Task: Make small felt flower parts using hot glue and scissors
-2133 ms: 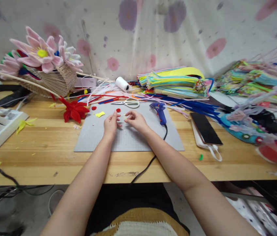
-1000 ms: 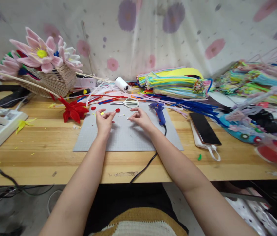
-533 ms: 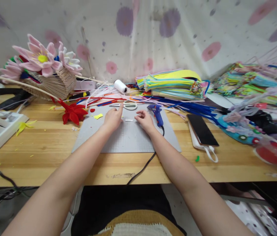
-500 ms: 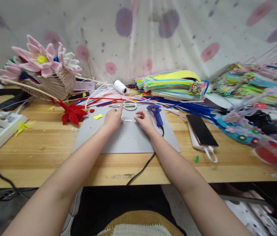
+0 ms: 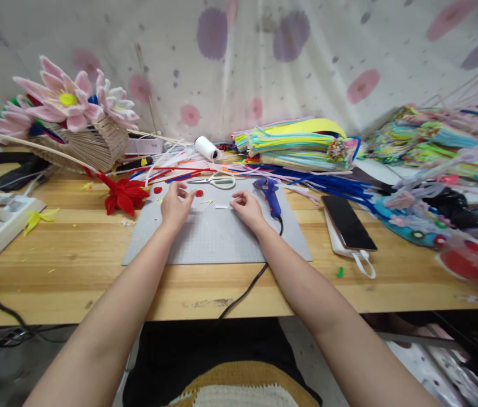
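My left hand (image 5: 175,206) hovers over the left half of the grey cutting mat (image 5: 209,243), with thumb and fingers apart. Just past its thumb lies a small red disc (image 5: 199,193); a second red disc (image 5: 157,190) is on its other side. My right hand (image 5: 248,210) is over the mat's right half, its fingers curled and tips close together. Whatever it pinches is too small to make out. By those fingertips lies a short white strip (image 5: 222,207). A tiny yellow-tipped piece (image 5: 209,202) rests between the hands. Scissors (image 5: 217,180) lie behind them.
A blue glue gun (image 5: 271,198) is right of my right hand, its cord running forward. A red fuzzy flower (image 5: 124,193) lies left of the mat. Bundled pipe cleaners (image 5: 298,147) and a thread spool (image 5: 206,148) are behind. A phone (image 5: 348,222) lies at right.
My left hand has moved left, away from the mat's middle, and its fingers have spread. A red disc now shows beside its thumb. The right hand has barely moved.
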The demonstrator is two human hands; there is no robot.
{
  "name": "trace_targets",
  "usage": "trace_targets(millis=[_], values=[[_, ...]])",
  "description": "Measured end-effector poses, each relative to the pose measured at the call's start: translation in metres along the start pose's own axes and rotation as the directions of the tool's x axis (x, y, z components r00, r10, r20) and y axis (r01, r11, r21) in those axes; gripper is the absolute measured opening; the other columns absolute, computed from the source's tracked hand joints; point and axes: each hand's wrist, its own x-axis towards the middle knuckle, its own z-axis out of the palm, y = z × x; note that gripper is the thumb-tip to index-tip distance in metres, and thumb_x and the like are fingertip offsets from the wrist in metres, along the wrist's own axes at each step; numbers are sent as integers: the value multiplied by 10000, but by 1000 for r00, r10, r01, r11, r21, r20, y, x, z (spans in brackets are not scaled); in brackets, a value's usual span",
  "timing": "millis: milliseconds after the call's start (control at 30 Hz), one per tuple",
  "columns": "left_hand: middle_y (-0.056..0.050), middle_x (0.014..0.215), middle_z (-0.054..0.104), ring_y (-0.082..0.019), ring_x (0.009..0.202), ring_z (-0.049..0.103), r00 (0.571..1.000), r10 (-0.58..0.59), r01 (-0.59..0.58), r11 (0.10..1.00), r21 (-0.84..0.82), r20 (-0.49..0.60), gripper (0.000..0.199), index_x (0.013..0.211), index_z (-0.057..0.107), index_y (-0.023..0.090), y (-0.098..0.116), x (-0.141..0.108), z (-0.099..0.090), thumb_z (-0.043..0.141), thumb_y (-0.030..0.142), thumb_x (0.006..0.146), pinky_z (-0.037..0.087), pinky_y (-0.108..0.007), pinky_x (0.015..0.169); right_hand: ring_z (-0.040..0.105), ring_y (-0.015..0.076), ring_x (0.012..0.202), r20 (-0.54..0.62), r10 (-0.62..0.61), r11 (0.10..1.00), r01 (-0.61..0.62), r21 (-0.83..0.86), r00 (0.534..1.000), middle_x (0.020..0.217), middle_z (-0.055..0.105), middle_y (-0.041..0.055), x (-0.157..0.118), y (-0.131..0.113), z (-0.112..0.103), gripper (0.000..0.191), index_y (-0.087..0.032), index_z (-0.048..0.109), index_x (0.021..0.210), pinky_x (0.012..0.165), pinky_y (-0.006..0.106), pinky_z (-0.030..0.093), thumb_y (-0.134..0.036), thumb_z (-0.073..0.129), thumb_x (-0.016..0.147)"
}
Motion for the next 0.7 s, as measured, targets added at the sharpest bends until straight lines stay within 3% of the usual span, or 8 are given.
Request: trace_targets(millis=[67, 200, 433, 700], values=[[10, 686, 597, -130, 644, 534, 995, 6, -8, 1000, -25, -100, 172, 754, 549, 197, -9, -1, -8, 503, 356, 801, 389, -255, 668, 546, 110, 638, -4, 6, 1000, -6, 1, 1000, 668, 579, -48, 0, 0, 0, 203, -191, 538, 846, 680, 261, 412, -215, 577, 648], [11, 675, 617, -130, 684, 556, 987, -45, 26, 992, -120, -157, 178, 690, 536, 196, -26, -5, -21, 492, 329, 800, 398, -248, 711, 547, 116, 639, -17, 1, 999, -2, -36, 1000, 670, 585, -40, 0, 0, -1, 193, -191, 542, 848, 682, 266, 424, -221, 576, 660], [-2, 704, 628, -134, 712, 576, 991, -40, 17, 985, -173, -131, 123, 778, 503, 196, -19, -20, -14, 479, 314, 805, 409, -251, 693, 574, 119, 700, 2, -34, 984, 34, -176, 999, 766, 632, -9, 1, -6, 2, 199, -189, 542, 876, 740, 278, 437, -164, 559, 679], [16, 634, 613, -141, 681, 576, 982, -124, 110, 989, -103, -145, 147, 657, 500, 203, -17, -24, -14, 562, 318, 726, 413, -273, 715, 587, 143, 766, 45, 34, 933, -16, -359, 998, 776, 645, -22, 11, -8, 15, 261, -220, 547, 914, 742, 292, 415, -169, 593, 662]])
